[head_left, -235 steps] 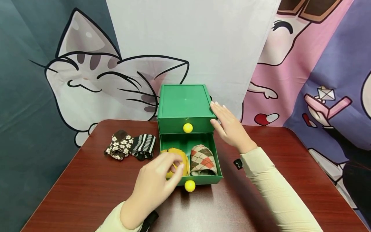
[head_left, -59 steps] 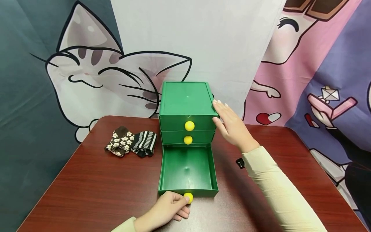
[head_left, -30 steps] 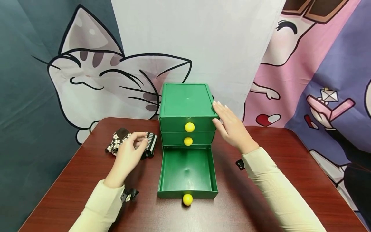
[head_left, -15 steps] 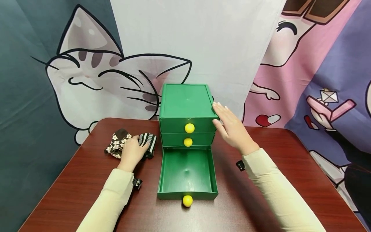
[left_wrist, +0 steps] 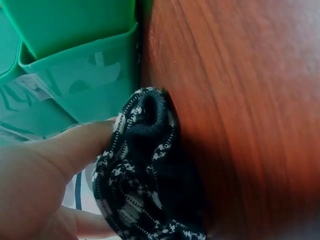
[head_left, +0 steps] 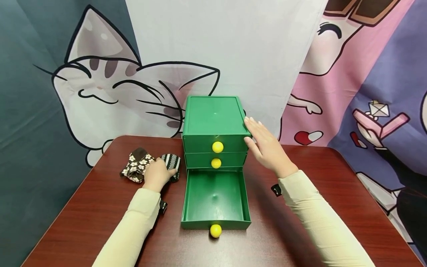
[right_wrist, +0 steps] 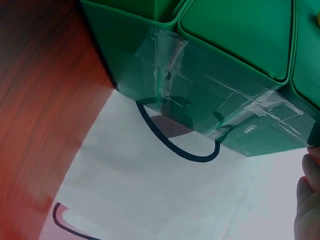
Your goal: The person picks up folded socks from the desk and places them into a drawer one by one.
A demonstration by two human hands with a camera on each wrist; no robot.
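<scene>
My left hand (head_left: 156, 175) reaches down at the left of the cabinet and holds a rolled black-and-white patterned sock (head_left: 172, 163). In the left wrist view, thumb and fingers grip the side of that sock (left_wrist: 135, 170), close over the wood. Just left of it lies a brown sock bundle with white flowers (head_left: 136, 165), partly behind the hand. My right hand (head_left: 268, 148) rests with straight fingers against the upper right side of the green drawer cabinet (head_left: 213, 115). The cabinet's bottom drawer (head_left: 215, 200) is pulled out and bare inside.
The top and middle drawers are pushed in, with yellow knobs (head_left: 218, 147) on their fronts. A third yellow knob (head_left: 215, 231) juts toward me from the bottom drawer. The brown wooden table (head_left: 83, 222) ends at a printed cloth backdrop (head_left: 253, 48).
The middle drawer, earlier out with a yellow and an argyle sock, was pushed in and the bottom one pulled out. My left hand left its knob and took hold of the black-and-white sock.
</scene>
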